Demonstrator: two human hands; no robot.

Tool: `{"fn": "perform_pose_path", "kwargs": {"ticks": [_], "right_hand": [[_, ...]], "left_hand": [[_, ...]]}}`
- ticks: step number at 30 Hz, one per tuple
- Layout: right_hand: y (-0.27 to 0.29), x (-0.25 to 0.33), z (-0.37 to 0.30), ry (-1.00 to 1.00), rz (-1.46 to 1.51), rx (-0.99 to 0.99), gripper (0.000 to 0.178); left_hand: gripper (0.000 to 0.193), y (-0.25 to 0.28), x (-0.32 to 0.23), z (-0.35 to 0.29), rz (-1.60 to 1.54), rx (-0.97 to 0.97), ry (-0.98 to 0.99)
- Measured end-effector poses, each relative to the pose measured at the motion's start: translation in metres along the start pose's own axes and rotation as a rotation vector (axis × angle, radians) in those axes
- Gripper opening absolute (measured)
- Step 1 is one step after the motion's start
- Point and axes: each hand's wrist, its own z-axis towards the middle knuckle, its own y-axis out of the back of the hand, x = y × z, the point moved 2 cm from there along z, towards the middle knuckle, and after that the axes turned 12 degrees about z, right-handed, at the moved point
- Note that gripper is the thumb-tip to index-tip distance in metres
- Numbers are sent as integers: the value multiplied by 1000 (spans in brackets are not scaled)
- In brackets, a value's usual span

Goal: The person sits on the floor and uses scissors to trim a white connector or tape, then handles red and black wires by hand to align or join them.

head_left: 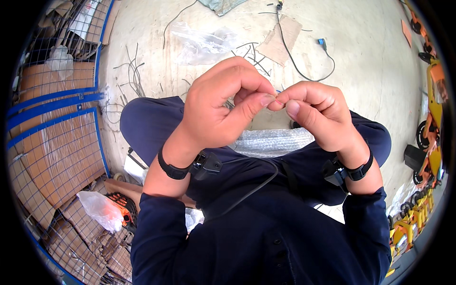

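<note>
My left hand (216,107) and my right hand (323,111) meet fingertip to fingertip above my lap. Both are closed in a pinch on a thin red wire (279,101), of which only a short bit shows between the fingers. A speck of blue appears just above it, too small to make out. Below the hands, bubble wrap (275,142) lies between my legs. A black cable (266,187) curves across my lap under the left wrist; where its upper end leads is hidden.
Cut black cable pieces (134,71), a clear plastic bag (204,42) and flat cardboard (281,40) lie on the floor ahead. A black cable with a blue connector (322,43) loops nearby. Blue mesh cages (52,102) with cardboard stand left, yellow wheeled equipment (434,95) right.
</note>
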Motion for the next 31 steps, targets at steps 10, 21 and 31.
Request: {"fn": "perform_pose_path", "kwargs": {"ticks": [10,21,31], "right_hand": [[11,-5,7,363,-537,47,11],[2,5,-2,272,-524,-33,6],[3,-5,-3,73,-122,-3,12]], "left_hand": [[10,-1,-4,0,47,82,29],[9,-2,-8,3,100,27,-26],[8,0,-8,-2,59,61,-36]]}}
